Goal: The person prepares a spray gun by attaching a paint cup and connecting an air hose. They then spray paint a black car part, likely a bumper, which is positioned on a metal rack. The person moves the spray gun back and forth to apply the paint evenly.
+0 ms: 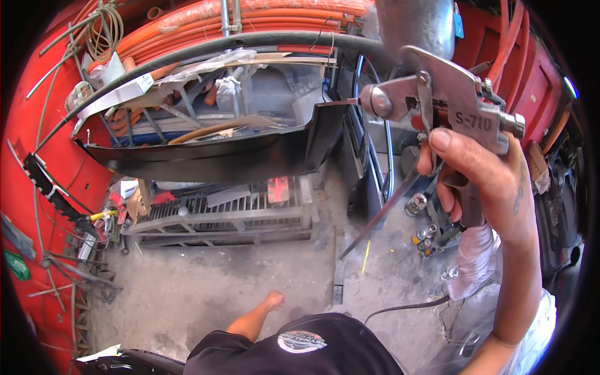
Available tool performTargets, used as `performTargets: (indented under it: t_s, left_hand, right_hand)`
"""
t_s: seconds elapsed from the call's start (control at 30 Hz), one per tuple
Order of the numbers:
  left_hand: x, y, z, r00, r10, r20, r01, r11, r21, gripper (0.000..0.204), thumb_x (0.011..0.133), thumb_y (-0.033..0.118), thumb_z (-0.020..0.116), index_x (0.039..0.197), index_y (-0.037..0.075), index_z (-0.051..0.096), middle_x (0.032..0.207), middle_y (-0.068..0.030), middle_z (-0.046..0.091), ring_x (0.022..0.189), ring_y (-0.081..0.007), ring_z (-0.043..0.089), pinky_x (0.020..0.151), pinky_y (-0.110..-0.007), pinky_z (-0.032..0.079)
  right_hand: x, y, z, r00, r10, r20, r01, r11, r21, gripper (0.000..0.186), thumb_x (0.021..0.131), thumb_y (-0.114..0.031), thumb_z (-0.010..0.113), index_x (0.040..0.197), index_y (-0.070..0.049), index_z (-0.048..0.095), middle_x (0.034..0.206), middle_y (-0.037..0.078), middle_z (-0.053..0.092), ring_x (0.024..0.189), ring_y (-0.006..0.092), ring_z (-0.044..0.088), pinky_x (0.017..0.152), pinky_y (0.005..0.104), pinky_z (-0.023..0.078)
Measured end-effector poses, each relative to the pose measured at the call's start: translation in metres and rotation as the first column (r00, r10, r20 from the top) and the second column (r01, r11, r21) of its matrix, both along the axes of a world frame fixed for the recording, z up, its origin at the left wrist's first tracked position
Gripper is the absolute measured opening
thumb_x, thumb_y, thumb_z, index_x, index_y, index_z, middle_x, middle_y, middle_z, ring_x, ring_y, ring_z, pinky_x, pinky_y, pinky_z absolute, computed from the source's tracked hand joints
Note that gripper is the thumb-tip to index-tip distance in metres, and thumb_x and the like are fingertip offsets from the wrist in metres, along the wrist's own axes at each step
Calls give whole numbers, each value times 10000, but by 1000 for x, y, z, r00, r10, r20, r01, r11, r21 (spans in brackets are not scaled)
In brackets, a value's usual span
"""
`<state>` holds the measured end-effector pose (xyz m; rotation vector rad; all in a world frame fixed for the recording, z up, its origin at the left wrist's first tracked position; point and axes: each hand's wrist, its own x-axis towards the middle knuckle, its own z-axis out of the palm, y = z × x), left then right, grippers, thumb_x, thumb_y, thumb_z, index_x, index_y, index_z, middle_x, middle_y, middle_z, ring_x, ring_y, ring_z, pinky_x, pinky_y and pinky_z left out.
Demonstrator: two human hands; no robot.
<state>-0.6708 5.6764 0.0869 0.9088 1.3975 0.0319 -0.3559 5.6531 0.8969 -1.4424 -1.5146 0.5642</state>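
My right hand (478, 175) grips a silver spray gun (469, 106) raised at the right, thumb over its side and fingers wrapped about the handle and trigger. A metal cup (412, 25) is on top of the gun, and a dark hose (412, 305) runs below my arm. The gun's nozzle points left toward a long black curved panel (219, 159), probably some distance behind it, beside the stacked materials. My left hand (273, 300) hangs low over the concrete floor (169, 281), fingers curled in, with nothing visible in it.
Orange pipes (250, 22) and scrap materials line the back. A metal rack (219, 212) sits below the black panel. Red walls (37, 244) flank both sides. Dark upright panels (369, 187) and several small cans (422, 237) are at the right.
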Motion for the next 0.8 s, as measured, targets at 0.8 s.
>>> performTargets:
  t_s: [0.8]
  left_hand:
    - [25, -105, 101, 960, 217, -179, -212, 976, 45, 459, 1036, 349, 651, 1363, 28, 642, 1150, -164, 755, 930, -283, 746, 759, -430, 604]
  right_hand:
    - [167, -8, -164, 845, 129, -518, -130, 991, 35, 299, 1039, -294, 688, 1027, 4, 707, 828, 51, 703, 542, 86, 590, 474, 245, 464]
